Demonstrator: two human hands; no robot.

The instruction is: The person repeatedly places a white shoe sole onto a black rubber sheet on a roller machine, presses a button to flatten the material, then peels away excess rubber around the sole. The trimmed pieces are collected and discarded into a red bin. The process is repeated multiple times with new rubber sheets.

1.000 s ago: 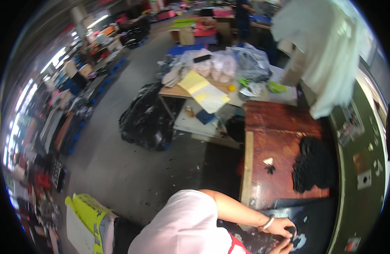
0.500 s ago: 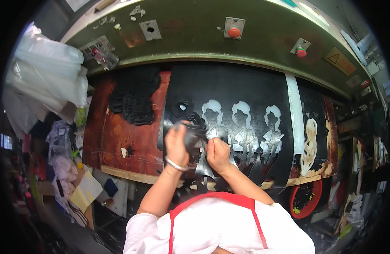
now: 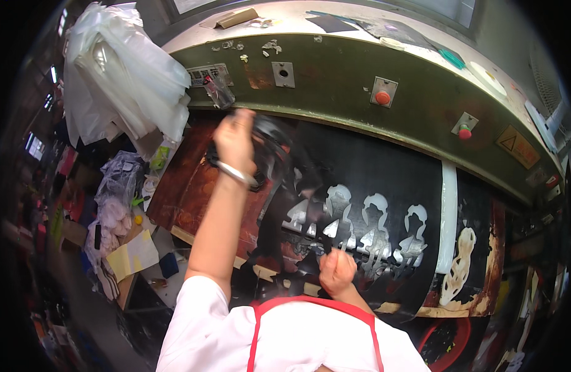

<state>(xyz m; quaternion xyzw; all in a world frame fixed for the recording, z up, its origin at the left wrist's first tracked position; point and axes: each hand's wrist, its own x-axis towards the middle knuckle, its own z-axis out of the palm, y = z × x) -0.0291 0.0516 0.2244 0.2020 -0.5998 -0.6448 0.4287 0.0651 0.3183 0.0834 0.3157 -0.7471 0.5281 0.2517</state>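
A large black sheet (image 3: 385,167) with several sole-shaped cutouts (image 3: 373,226) lies on the press bed. My left hand (image 3: 234,139), a bangle on the wrist, is raised over the sheet's far left corner and is shut on a blurred bunch of black cut pieces (image 3: 272,149). Close to my body, my right hand (image 3: 336,271) is closed on the sheet's near edge, just below the cutouts. Part of a dark stack behind the left hand is hidden.
The green press head (image 3: 335,74) with two red buttons (image 3: 383,97) arches over the bed. A brown board (image 3: 183,189) lies left of the sheet. White plastic bags (image 3: 121,80) hang at top left. A cluttered table with yellow paper (image 3: 132,254) stands lower left.
The view swung from the room to the press. My left hand then rose from the sheet's middle up and left, carrying black pieces. My right hand stayed at the near edge.
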